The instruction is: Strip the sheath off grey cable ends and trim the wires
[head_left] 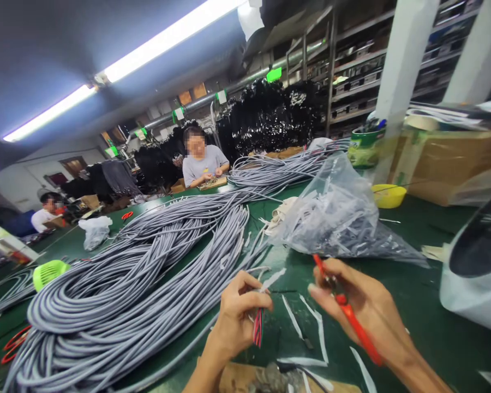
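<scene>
Worktop [417, 300] was deep green. Cables [159, 273] across it were plain grey. By near edge, wire ends [258, 330] showed red, black, touch of green; hand tool [358, 330] had red grip; loose strips [321, 338] were white. Toward far right corner, bowl [388, 196] was yellow, tin [360, 152] green, carton [450, 166] brown. Toward left edge, slotted plastic piece [49, 274] glowed lime.

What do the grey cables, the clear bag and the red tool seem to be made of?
Grey cables: probably plastic or rubber sheathing, given the smooth, softly shiny surface.
Clear bag: likely thin plastic film, being see-through, creased and glossy.
Red tool: handles perhaps plastic-coated, evenly red; the greyish, glinting joint suggests metal.
</scene>
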Demonstrator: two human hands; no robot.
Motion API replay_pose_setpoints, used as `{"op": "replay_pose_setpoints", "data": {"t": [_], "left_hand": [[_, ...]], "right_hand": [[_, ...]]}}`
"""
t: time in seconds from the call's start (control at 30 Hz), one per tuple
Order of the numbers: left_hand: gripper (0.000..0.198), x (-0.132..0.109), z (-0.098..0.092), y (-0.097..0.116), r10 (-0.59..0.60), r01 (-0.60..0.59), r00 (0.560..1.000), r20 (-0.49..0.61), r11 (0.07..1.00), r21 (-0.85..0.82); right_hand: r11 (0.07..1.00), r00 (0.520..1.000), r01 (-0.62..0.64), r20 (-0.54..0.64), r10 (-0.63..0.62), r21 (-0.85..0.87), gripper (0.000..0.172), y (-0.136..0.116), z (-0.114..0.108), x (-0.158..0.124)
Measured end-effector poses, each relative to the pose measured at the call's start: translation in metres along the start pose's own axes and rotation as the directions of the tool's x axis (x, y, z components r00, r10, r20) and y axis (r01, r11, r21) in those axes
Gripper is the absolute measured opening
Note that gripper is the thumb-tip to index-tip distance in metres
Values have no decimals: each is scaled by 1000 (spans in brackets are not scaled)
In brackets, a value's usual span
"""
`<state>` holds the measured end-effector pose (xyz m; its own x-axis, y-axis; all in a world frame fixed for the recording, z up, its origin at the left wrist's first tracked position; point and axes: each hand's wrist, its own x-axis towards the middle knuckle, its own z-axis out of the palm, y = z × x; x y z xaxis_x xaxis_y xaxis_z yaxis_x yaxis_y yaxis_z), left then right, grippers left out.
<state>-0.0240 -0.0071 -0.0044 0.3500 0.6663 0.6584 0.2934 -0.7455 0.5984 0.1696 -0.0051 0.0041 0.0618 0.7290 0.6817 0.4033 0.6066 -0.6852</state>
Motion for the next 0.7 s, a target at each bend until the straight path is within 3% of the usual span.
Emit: {"op": "replay_pose_setpoints", "data": {"t": [0.1, 0.2, 0.3, 0.43, 0.6, 0.7], "left_hand": [[9, -2, -1, -3, 25, -23, 999, -47, 999, 42], [9, -2, -2, -3, 91, -86, 995, -43, 990, 116], [10, 0, -2, 1, 189, -183, 982, -12, 966, 181], [19, 3, -3, 6, 234, -239, 971, 49, 934, 267], [26, 3, -4, 8, 218, -246, 968, 124, 922, 298], [22, 4, -3, 6, 170, -189, 980, 104, 958, 217]], "right_hand": [[987, 976, 120, 194, -98, -109, 15, -1, 3, -3], [971, 950, 167, 291, -113, -169, 13, 1, 8, -6], [965, 939, 188, 321, -122, -185, 14, 1, 11, -8], [969, 921, 176, 375, -102, -170, 13, 1, 10, -9], [967, 908, 171, 411, -80, -188, 19, 7, 6, -8], [971, 914, 173, 393, -95, -166, 26, 8, 9, -10]]}}
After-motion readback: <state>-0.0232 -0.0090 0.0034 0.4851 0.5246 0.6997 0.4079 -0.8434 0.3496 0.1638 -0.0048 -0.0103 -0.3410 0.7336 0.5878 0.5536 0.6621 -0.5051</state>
